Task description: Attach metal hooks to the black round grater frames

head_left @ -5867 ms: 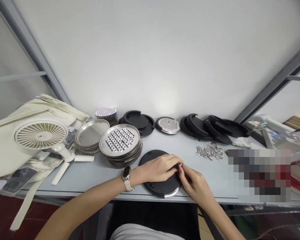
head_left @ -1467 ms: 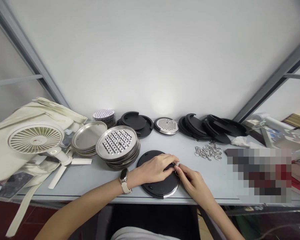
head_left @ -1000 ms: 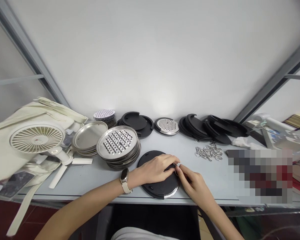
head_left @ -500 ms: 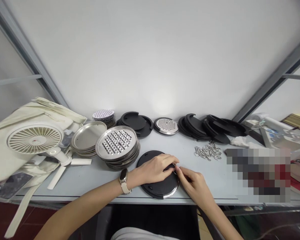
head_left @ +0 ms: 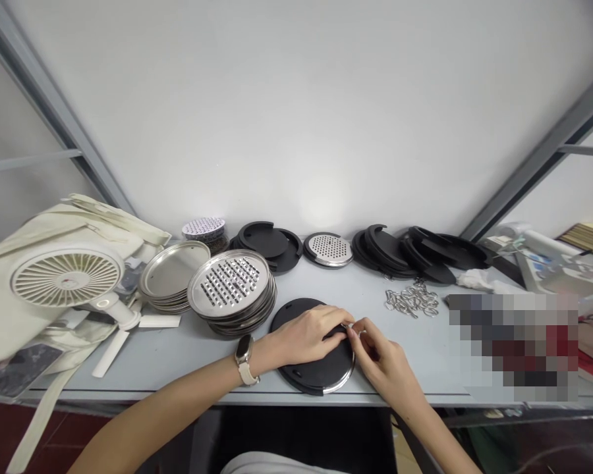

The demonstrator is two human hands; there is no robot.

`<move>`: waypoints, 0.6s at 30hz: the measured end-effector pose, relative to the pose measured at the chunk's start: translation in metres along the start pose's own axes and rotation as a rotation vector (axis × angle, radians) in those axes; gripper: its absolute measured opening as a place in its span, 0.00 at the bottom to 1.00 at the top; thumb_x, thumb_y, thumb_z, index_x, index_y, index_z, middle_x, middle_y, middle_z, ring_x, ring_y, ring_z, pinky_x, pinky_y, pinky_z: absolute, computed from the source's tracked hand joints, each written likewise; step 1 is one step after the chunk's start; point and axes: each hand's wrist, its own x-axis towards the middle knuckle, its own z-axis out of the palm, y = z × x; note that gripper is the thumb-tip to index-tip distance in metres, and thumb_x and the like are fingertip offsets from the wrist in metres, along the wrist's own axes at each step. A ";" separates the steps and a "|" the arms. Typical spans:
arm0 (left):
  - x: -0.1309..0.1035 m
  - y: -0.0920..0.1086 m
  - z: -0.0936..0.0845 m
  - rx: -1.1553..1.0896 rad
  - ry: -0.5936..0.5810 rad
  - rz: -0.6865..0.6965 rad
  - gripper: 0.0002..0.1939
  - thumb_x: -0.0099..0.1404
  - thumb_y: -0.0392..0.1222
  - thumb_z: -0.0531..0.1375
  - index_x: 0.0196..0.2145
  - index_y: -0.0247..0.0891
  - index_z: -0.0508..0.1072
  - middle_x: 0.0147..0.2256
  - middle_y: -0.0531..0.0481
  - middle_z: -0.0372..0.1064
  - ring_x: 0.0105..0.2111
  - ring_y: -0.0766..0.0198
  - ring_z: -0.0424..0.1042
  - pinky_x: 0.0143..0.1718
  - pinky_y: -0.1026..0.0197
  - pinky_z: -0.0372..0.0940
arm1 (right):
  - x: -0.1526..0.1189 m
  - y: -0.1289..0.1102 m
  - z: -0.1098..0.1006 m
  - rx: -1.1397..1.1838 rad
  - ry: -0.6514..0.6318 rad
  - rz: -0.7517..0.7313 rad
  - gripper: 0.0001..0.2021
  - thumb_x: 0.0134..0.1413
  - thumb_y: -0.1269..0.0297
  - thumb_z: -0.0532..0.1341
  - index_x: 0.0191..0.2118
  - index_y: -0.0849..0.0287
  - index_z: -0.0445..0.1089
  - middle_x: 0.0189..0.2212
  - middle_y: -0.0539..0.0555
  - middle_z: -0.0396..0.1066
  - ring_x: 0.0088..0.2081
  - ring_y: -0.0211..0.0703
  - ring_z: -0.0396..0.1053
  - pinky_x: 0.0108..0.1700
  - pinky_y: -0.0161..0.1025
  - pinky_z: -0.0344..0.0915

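On the table in front of me lies a round black disc [head_left: 309, 378], flat, with a strip of shiny metal rim along its right side. My left hand [head_left: 311, 334] rests across the disc, its thumb and forefinger closed at the right edge on a small metal ring [head_left: 346, 325]. My right hand [head_left: 378, 352] pinches at the same ring from the other side. Most of the ring is hidden by fingertips. Behind and right of my hands is a pile of small metal rings [head_left: 411, 301].
To the left stand a stack of metal grater discs [head_left: 234, 283], a stack of plain metal discs [head_left: 172, 270] and a white fan [head_left: 69, 280] by a cream bag [head_left: 39, 237]. Along the wall are black holders [head_left: 385, 253] and a perforated disc [head_left: 331, 247]. A blurred patch covers the right.
My right fingers have shifted slightly up and curled more around the ring, which shows less now. My left hand and the black disc stay nearly in place.
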 end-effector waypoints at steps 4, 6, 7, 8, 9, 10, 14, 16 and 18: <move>0.000 -0.002 0.001 0.015 -0.002 0.000 0.13 0.65 0.31 0.53 0.47 0.36 0.65 0.44 0.45 0.69 0.46 0.60 0.68 0.48 0.59 0.63 | 0.000 0.003 0.001 0.009 -0.007 -0.005 0.11 0.62 0.58 0.50 0.29 0.55 0.54 0.18 0.42 0.49 0.19 0.33 0.49 0.23 0.30 0.51; 0.000 -0.002 0.002 0.016 -0.001 0.004 0.13 0.65 0.31 0.53 0.47 0.35 0.65 0.44 0.45 0.69 0.46 0.61 0.68 0.48 0.59 0.63 | 0.000 0.003 0.002 0.016 -0.008 0.001 0.12 0.62 0.57 0.50 0.28 0.55 0.53 0.18 0.42 0.49 0.19 0.33 0.49 0.23 0.30 0.51; 0.000 -0.002 0.002 0.018 -0.002 0.003 0.13 0.65 0.31 0.53 0.47 0.35 0.65 0.44 0.45 0.69 0.46 0.61 0.68 0.48 0.59 0.63 | 0.000 0.003 0.002 0.019 -0.010 0.003 0.13 0.63 0.57 0.50 0.28 0.55 0.53 0.18 0.42 0.49 0.20 0.33 0.49 0.23 0.30 0.50; 0.000 -0.002 0.002 0.019 -0.002 0.001 0.13 0.65 0.31 0.53 0.47 0.35 0.65 0.44 0.45 0.69 0.45 0.61 0.68 0.48 0.59 0.63 | 0.000 0.004 0.002 0.021 -0.010 0.003 0.13 0.63 0.57 0.50 0.28 0.55 0.52 0.18 0.42 0.49 0.20 0.33 0.49 0.24 0.30 0.51; 0.000 -0.002 0.002 0.019 -0.004 -0.001 0.13 0.65 0.31 0.53 0.47 0.35 0.65 0.44 0.45 0.69 0.45 0.61 0.68 0.48 0.59 0.63 | 0.000 0.004 0.002 0.021 -0.011 0.001 0.13 0.63 0.57 0.50 0.28 0.55 0.53 0.18 0.42 0.50 0.20 0.33 0.49 0.24 0.30 0.51; 0.000 -0.002 0.002 0.019 -0.004 -0.003 0.13 0.65 0.32 0.53 0.47 0.36 0.65 0.44 0.45 0.69 0.45 0.61 0.68 0.49 0.59 0.63 | 0.000 0.003 0.002 0.020 -0.011 0.001 0.13 0.63 0.57 0.50 0.28 0.55 0.53 0.18 0.42 0.51 0.20 0.33 0.50 0.24 0.30 0.51; 0.000 -0.001 0.001 -0.005 -0.005 -0.005 0.13 0.65 0.32 0.53 0.48 0.37 0.65 0.45 0.45 0.68 0.47 0.60 0.68 0.50 0.58 0.62 | 0.001 0.003 0.002 0.005 -0.018 0.040 0.08 0.62 0.56 0.50 0.37 0.54 0.56 0.17 0.40 0.50 0.18 0.34 0.52 0.24 0.31 0.51; 0.000 -0.001 0.000 -0.026 -0.009 -0.004 0.14 0.65 0.31 0.53 0.48 0.37 0.65 0.45 0.46 0.69 0.47 0.60 0.68 0.49 0.58 0.62 | 0.001 0.002 0.001 -0.003 -0.038 0.050 0.08 0.62 0.56 0.50 0.41 0.54 0.55 0.17 0.40 0.50 0.18 0.34 0.52 0.23 0.31 0.51; 0.000 0.000 0.000 -0.031 -0.012 -0.006 0.14 0.65 0.31 0.53 0.48 0.38 0.65 0.45 0.46 0.69 0.47 0.60 0.67 0.49 0.58 0.62 | 0.001 0.002 0.001 -0.013 -0.055 0.038 0.08 0.62 0.56 0.50 0.41 0.54 0.55 0.17 0.40 0.50 0.18 0.34 0.53 0.24 0.31 0.51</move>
